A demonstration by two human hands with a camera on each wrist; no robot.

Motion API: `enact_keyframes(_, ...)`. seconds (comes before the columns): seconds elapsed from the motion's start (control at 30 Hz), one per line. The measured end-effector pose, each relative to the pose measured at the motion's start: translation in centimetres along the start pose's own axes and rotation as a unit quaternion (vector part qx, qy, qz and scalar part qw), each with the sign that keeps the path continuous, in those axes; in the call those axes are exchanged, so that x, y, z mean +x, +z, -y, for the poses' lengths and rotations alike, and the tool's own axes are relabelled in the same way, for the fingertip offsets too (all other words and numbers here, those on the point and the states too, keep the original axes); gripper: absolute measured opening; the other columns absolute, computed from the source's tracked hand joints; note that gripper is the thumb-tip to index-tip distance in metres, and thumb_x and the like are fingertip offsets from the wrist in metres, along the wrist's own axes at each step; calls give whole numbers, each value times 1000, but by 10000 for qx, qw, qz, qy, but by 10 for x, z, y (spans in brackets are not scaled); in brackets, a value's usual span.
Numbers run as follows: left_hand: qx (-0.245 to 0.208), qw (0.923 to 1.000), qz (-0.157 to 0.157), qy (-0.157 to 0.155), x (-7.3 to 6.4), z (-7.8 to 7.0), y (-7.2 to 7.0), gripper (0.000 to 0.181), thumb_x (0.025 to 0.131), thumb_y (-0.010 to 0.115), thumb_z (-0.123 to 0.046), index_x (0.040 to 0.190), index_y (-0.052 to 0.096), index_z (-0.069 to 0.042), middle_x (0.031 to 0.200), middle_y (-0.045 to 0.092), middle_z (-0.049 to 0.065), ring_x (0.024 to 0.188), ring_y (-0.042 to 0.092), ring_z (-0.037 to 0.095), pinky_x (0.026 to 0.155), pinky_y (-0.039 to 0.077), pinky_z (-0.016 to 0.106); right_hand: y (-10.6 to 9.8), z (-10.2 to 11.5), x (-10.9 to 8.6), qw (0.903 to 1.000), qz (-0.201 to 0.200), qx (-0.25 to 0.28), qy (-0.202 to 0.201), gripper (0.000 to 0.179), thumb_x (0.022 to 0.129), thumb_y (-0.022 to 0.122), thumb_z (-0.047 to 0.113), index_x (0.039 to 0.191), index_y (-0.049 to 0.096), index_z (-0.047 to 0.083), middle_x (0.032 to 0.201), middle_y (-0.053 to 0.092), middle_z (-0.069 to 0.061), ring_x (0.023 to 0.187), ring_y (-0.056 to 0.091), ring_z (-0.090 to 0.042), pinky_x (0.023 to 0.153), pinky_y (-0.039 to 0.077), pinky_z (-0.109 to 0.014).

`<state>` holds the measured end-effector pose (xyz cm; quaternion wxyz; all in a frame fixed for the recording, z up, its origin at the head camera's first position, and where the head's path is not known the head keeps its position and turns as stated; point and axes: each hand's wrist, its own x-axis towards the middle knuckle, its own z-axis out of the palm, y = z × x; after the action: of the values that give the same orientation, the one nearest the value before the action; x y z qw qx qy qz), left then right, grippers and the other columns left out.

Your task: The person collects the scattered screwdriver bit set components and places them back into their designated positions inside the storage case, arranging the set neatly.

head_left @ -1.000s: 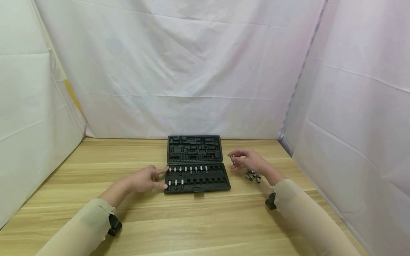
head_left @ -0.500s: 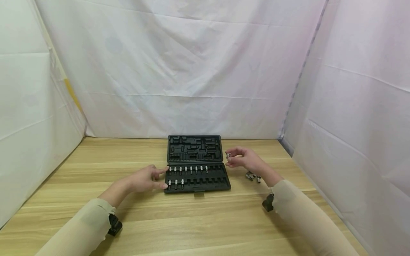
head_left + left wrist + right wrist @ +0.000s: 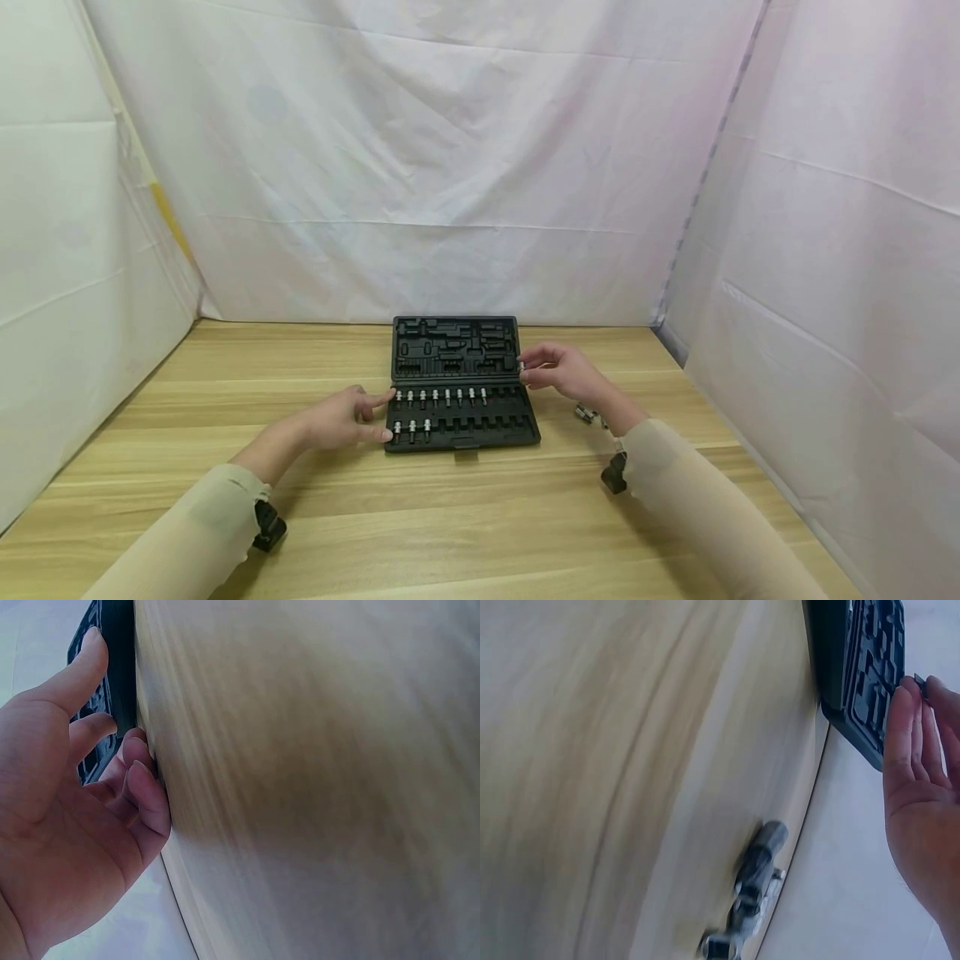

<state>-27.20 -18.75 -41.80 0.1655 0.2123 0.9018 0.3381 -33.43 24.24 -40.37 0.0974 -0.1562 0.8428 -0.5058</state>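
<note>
A black plastic socket case lies unfolded on the wooden table, its lid to the back. Silver bit sockets stand in the left part of its back row, and 3 more bit sockets in the front row. My left hand touches the case's left edge with extended thumb and index finger; its other fingers are bent in the left wrist view. Between thumb and fingertips, my right hand pinches a small bit socket beside the case's right side, mostly hidden by the fingers.
Several loose bit sockets lie in a heap on the table to the right of the case, partly behind the right forearm in the head view. White sheets enclose the table at the back and sides.
My right hand has moved left with the bit socket, from over the table to the case's right edge. The left hand and the case have stayed in place.
</note>
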Motion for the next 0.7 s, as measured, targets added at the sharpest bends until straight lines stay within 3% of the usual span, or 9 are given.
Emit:
enact_keyframes(0.17,42,10000,-6,-78,0,0,0,87,97,84,-39,168,42,-12,108,54,13,89,51,22,77,48,35,10,3,8,9998,72,-167,60,40,103,78,16,138,69,-2,124,73,-18,107,77,-27,100,63,-53)
enact_keyframes(0.37,-9,10000,-5,-95,-1,-2,0,87,97,83,-39,169,41,-12,109,54,12,90,51,23,77,49,35,24,6,19,9949,148,-988,169,27,102,81,20,126,77,9,113,77,-7,99,73,-19,88,62,-38)
enact_keyframes(0.7,79,9999,-21,-94,-2,-3,-1,87,97,83,-41,169,42,-13,111,56,13,94,54,23,83,51,36,41,9,29,9833,405,-1773,113,18,101,82,18,118,80,13,112,76,-4,102,70,-17,90,60,-41)
